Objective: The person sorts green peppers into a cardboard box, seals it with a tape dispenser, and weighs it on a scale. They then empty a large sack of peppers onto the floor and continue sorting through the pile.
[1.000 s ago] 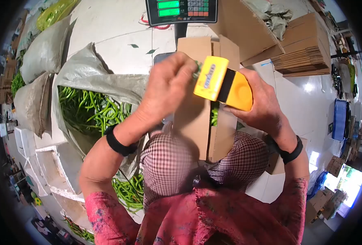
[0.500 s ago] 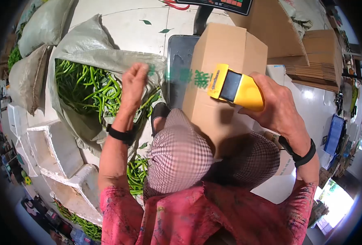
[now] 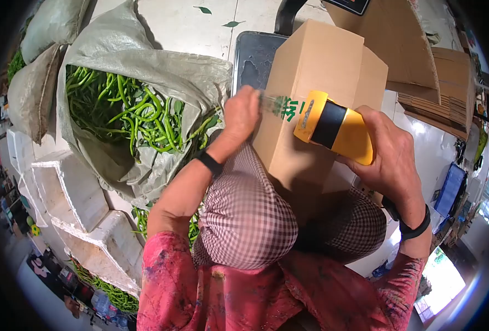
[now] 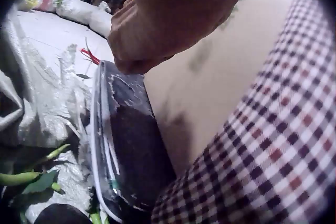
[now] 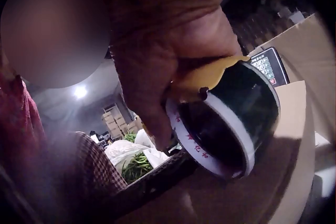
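Observation:
A closed cardboard box (image 3: 324,66) with green print stands on a dark scale platform (image 3: 253,55), leaning against my knees. My right hand (image 3: 390,157) grips a yellow tape dispenser (image 3: 335,129) and holds its front edge on the box's face. My left hand (image 3: 243,113) sits at the box's left edge, fingers curled, pinching the tape's end (image 3: 269,102), which stretches across to the dispenser. The left wrist view has the curled left hand (image 4: 142,40) on the box (image 4: 210,92) above the platform (image 4: 126,145). In the right wrist view, the tape roll (image 5: 226,121) sits inside the dispenser.
An open woven sack (image 3: 145,66) full of long green pods (image 3: 129,116) lies to the left. White foam boxes (image 3: 73,198) stand at lower left. A large open carton (image 3: 399,38) and stacked flat cartons (image 3: 437,107) are on the right. My checked trousers (image 3: 244,215) fill the middle.
My left hand has come back from over the sack to the box's left edge and now pinches the tape. The dispenser has settled lower on the box's face.

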The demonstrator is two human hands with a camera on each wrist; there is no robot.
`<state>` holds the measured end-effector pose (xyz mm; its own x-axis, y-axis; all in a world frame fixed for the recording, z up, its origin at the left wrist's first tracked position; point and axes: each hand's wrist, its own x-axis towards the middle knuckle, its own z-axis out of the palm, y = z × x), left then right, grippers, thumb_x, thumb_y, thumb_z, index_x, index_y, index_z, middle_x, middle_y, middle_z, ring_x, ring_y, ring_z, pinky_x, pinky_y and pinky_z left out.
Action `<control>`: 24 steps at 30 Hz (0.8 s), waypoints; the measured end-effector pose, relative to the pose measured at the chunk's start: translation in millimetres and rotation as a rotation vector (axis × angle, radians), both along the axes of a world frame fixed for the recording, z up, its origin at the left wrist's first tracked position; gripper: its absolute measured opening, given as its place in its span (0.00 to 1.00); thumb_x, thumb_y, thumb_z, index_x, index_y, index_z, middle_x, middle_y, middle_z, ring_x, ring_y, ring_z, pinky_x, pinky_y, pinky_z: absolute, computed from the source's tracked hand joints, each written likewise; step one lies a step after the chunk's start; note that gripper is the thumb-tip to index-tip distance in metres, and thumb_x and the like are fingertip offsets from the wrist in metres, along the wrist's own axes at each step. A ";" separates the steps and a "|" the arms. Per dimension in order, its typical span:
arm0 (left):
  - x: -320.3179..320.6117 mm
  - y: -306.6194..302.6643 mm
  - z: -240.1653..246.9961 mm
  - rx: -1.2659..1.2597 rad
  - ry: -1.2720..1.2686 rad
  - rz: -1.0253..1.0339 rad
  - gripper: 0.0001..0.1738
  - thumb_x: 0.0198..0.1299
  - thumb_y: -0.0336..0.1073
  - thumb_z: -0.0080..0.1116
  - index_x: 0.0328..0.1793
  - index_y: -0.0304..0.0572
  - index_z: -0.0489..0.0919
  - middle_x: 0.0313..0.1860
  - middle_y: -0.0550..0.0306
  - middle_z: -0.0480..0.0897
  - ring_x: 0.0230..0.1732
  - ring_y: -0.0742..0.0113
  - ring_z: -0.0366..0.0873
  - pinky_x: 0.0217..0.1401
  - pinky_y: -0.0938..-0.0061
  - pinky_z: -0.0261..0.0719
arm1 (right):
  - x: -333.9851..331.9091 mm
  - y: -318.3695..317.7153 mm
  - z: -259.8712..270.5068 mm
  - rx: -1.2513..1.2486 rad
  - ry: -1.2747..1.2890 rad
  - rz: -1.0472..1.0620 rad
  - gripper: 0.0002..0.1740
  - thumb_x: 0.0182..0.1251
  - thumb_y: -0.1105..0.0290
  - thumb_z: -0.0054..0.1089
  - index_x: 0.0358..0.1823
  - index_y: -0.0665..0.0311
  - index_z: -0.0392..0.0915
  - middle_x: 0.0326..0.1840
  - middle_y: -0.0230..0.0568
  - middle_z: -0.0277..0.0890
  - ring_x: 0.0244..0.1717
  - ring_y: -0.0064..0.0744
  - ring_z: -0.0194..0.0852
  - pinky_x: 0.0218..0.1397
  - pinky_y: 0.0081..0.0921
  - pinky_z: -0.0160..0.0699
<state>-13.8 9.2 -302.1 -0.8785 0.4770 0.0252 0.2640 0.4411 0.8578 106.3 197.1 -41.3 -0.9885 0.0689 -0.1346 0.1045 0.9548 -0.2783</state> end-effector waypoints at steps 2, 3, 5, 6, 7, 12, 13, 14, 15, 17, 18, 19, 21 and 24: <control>6.7 12.3 -4.1 -0.021 0.041 -0.053 0.13 0.71 0.40 0.50 0.37 0.37 0.73 0.30 0.35 0.80 0.32 0.31 0.78 0.34 0.46 0.73 | 0.5 0.3 -1.2 0.019 0.031 0.007 0.34 0.44 0.65 0.79 0.54 0.59 0.72 0.38 0.47 0.80 0.39 0.50 0.82 0.39 0.40 0.81; 6.1 15.1 2.2 -0.110 0.007 -0.104 0.11 0.71 0.39 0.50 0.41 0.38 0.72 0.30 0.35 0.80 0.32 0.31 0.78 0.34 0.45 0.74 | 1.5 1.0 -2.5 0.014 0.030 0.007 0.34 0.44 0.65 0.79 0.54 0.59 0.72 0.38 0.47 0.80 0.39 0.50 0.82 0.39 0.40 0.81; 3.7 12.4 6.9 -0.219 -0.021 -0.140 0.11 0.70 0.39 0.50 0.45 0.39 0.70 0.30 0.35 0.81 0.33 0.32 0.79 0.34 0.44 0.74 | 0.1 0.6 -7.0 0.001 0.093 0.020 0.34 0.43 0.66 0.79 0.54 0.61 0.73 0.37 0.46 0.80 0.38 0.50 0.83 0.38 0.39 0.81; 1.8 11.7 8.6 -0.248 -0.061 -0.166 0.12 0.72 0.41 0.48 0.51 0.41 0.69 0.30 0.33 0.81 0.34 0.30 0.79 0.36 0.42 0.75 | -0.9 -0.4 -8.5 -0.010 0.102 0.025 0.34 0.43 0.66 0.79 0.54 0.61 0.73 0.37 0.46 0.80 0.38 0.50 0.83 0.38 0.39 0.81; -1.1 12.0 10.7 -0.269 -0.100 -0.197 0.15 0.73 0.43 0.46 0.57 0.43 0.67 0.30 0.32 0.81 0.35 0.29 0.80 0.38 0.41 0.75 | -0.6 -0.6 -8.5 -0.027 0.102 0.010 0.34 0.42 0.67 0.79 0.53 0.61 0.73 0.37 0.46 0.80 0.38 0.50 0.83 0.38 0.39 0.81; -14.3 13.6 -7.0 -0.418 -0.101 -0.359 0.19 0.69 0.42 0.48 0.60 0.39 0.69 0.39 0.32 0.83 0.43 0.28 0.80 0.46 0.43 0.77 | 11.3 7.5 -18.4 -0.062 0.167 -0.008 0.33 0.42 0.69 0.79 0.53 0.60 0.74 0.37 0.45 0.80 0.38 0.48 0.83 0.39 0.38 0.82; -24.3 17.3 -3.3 -0.413 -0.079 -0.379 0.19 0.69 0.42 0.48 0.60 0.39 0.69 0.39 0.32 0.83 0.43 0.28 0.80 0.46 0.43 0.77 | 15.9 10.7 -25.2 -0.203 0.189 -0.044 0.33 0.42 0.68 0.78 0.53 0.59 0.74 0.39 0.45 0.80 0.38 0.47 0.83 0.38 0.37 0.82; -35.4 22.9 0.4 -0.231 0.067 -0.291 0.19 0.69 0.42 0.49 0.60 0.39 0.71 0.44 0.32 0.82 0.48 0.32 0.80 0.50 0.47 0.77 | 21.0 15.0 -27.8 -0.340 0.213 -0.085 0.34 0.41 0.68 0.78 0.53 0.58 0.74 0.42 0.44 0.80 0.38 0.46 0.83 0.38 0.37 0.82; -42.8 31.6 6.1 -0.046 0.199 -0.204 0.20 0.69 0.42 0.51 0.61 0.38 0.73 0.50 0.33 0.81 0.52 0.35 0.79 0.54 0.51 0.78 | 25.4 19.1 -27.1 -0.329 0.227 -0.112 0.34 0.41 0.68 0.78 0.53 0.58 0.74 0.42 0.44 0.80 0.38 0.46 0.83 0.38 0.37 0.82; -66.2 59.5 85.5 0.194 0.233 -0.177 0.24 0.67 0.43 0.54 0.64 0.37 0.75 0.60 0.34 0.77 0.62 0.39 0.74 0.63 0.56 0.73 | 23.5 19.9 -25.6 -0.130 0.214 0.005 0.34 0.42 0.64 0.76 0.55 0.56 0.72 0.39 0.40 0.75 0.34 0.42 0.81 0.32 0.35 0.79; -73.3 74.4 113.5 0.229 0.343 -0.227 0.26 0.67 0.44 0.55 0.65 0.35 0.73 0.61 0.36 0.76 0.65 0.39 0.71 0.66 0.55 0.69 | 19.4 18.5 -24.2 -0.080 0.203 0.042 0.35 0.43 0.62 0.75 0.56 0.56 0.70 0.37 0.37 0.72 0.31 0.40 0.79 0.30 0.33 0.77; -76.9 90.0 133.4 0.267 0.455 -0.275 0.28 0.66 0.46 0.56 0.65 0.34 0.72 0.62 0.37 0.75 0.68 0.39 0.68 0.69 0.54 0.65 | 19.3 17.6 -24.4 -0.077 0.217 0.027 0.35 0.43 0.62 0.75 0.56 0.56 0.70 0.37 0.37 0.72 0.31 0.40 0.79 0.30 0.33 0.77; -75.2 117.6 153.2 0.101 0.598 -0.409 0.30 0.66 0.49 0.57 0.67 0.36 0.73 0.65 0.37 0.75 0.70 0.38 0.67 0.70 0.54 0.66 | 21.9 18.3 -27.2 -0.060 0.205 0.033 0.36 0.44 0.61 0.75 0.57 0.57 0.69 0.33 0.35 0.67 0.29 0.39 0.76 0.30 0.33 0.76; -63.3 131.4 151.0 -0.109 0.679 -0.519 0.38 0.58 0.60 0.61 0.64 0.37 0.74 0.62 0.42 0.77 0.69 0.43 0.68 0.71 0.55 0.60 | 26.1 22.1 -33.5 -0.070 0.407 0.079 0.35 0.43 0.61 0.74 0.55 0.61 0.70 0.34 0.36 0.68 0.30 0.38 0.77 0.31 0.33 0.75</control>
<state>-77.1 140.6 -151.1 -0.3598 0.8445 0.3968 0.8955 0.1931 0.4010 132.4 219.1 -74.8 -0.9638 -0.0045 0.2665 -0.1002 0.9326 -0.3466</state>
